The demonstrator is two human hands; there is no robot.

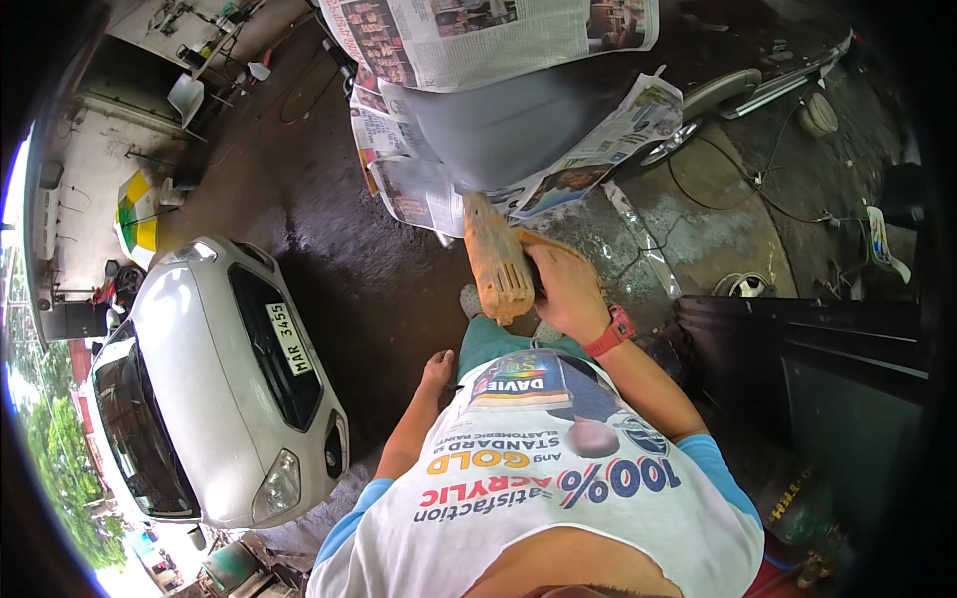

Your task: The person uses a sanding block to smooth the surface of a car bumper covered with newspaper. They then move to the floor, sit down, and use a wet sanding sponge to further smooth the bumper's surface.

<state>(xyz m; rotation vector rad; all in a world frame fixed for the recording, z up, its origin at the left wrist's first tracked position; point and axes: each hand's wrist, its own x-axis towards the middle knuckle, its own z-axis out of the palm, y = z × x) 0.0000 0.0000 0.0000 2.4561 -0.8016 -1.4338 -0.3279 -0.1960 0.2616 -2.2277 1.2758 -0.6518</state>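
Observation:
My right hand (570,289), with a red watch on its wrist, is closed on the handle of a worn orange power tool (488,264) with slotted vents in its housing. The tool points away from me. Its far end meets the lower edge of a smooth grey car panel (498,125) in view; whether they touch I cannot tell. Newspaper sheets (419,194) border the panel on several sides. Beside my left hip hangs my left hand (437,371), fingers curled in, with nothing visible in it.
A silver car (214,369) stands close on my left. Dark panels (797,349) rise at my right. On the wet floor at right lie a cable (718,204) and a round metal wheel part (743,286). A yellow and green umbrella (138,219) leans at far left.

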